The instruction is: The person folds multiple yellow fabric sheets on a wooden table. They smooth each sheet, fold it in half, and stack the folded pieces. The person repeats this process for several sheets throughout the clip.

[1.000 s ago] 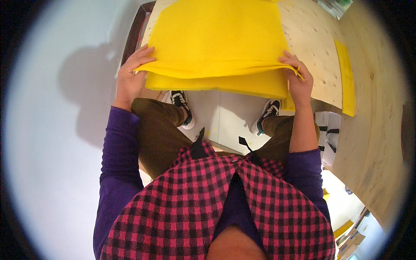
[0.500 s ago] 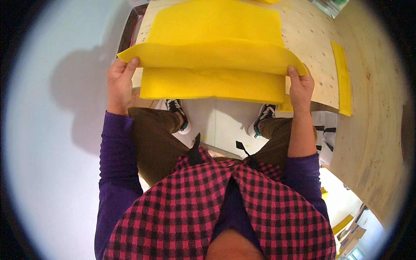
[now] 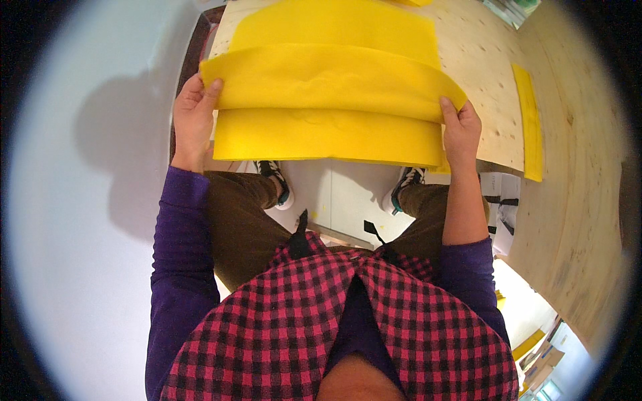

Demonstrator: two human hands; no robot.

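A yellow felt-like cloth sheet (image 3: 328, 77) stretches between my hands, its raised part bowed across the front of the table. My left hand (image 3: 194, 119) pinches its left end, thumb on top. At the other end my right hand (image 3: 461, 134) grips the right corner between thumb and fingers. Below the raised part, more yellow cloth (image 3: 328, 137) hangs past the table's near edge, above my shoes. Farther back, yellow cloth (image 3: 334, 25) lies flat on the plywood tabletop (image 3: 478, 87). Whether these parts are one sheet or several layers, I cannot tell.
A narrow yellow strip (image 3: 527, 123) lies along the table's right side, beside a large plywood panel (image 3: 568, 187). To the left rises a pale wall (image 3: 80, 267) with my shadow on it. My shoes (image 3: 408, 187) stand on the floor beneath the table's front edge.
The raised part of the cloth has shifted away from me and shows more of its face. My left hand has moved slightly right; the lower cloth edge now hangs a little nearer to me.
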